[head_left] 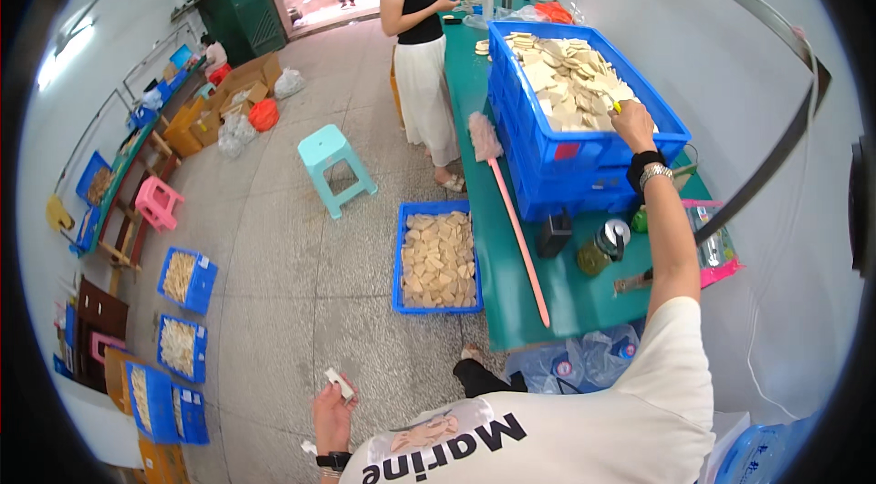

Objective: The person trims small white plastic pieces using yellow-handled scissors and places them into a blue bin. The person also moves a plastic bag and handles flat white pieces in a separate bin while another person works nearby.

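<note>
My right hand (634,125) is at the near right edge of a blue crate (671,128) on the bench. Its fingers are closed on a slim yellow object (618,106), mostly hidden by the hand. Pale flat wooden pieces (570,73) fill that crate, which sits on another blue crate (538,183). Low on the left, my left hand (330,413) is out over the floor. It is closed around a small white object (340,384) with a reddish edge, whose kind I cannot make out.
On the green bench (511,320) lie a pink-handled duster (518,238), a black container (554,235) and a glass jar (602,247). A floor crate (399,256) holds more pieces. A turquoise stool (333,156) and a standing person (415,37) are farther off.
</note>
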Tool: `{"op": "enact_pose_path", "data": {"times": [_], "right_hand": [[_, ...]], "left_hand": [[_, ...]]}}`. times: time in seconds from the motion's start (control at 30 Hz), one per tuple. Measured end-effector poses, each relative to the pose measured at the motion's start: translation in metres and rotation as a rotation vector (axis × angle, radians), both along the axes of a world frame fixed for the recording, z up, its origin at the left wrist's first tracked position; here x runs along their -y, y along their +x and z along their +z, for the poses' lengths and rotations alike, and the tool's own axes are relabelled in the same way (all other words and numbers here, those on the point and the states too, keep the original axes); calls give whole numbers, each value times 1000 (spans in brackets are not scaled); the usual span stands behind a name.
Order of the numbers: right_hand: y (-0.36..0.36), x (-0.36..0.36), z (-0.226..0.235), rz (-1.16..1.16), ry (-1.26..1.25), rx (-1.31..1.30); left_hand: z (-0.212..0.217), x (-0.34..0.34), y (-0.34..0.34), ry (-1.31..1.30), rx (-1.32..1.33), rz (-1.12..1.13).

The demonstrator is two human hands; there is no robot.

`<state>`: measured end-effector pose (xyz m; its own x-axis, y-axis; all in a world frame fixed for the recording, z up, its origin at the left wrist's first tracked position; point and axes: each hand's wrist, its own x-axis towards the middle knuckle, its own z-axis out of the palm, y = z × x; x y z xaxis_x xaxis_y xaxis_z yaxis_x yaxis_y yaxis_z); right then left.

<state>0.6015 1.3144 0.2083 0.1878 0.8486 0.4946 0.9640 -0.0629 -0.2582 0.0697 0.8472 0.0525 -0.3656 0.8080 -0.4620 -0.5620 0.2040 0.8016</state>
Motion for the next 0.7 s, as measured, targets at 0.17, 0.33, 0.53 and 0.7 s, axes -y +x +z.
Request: {"op": "enact_pose_path", "data": {"times": [0.17, 0.33, 0.53, 0.7], "right_hand": [[28, -101, -19, 114, -295, 141], [48, -125, -21, 312, -419, 184], [51, -106, -13, 264, -551, 363], [68, -96, 18, 101, -351, 239]], "left_hand": [[4, -101, 4, -39, 31, -87], [1, -164, 10, -150, 28, -145], [-3, -218, 10, -145, 22, -266], [-9, -246, 0, -138, 54, -311]]}}
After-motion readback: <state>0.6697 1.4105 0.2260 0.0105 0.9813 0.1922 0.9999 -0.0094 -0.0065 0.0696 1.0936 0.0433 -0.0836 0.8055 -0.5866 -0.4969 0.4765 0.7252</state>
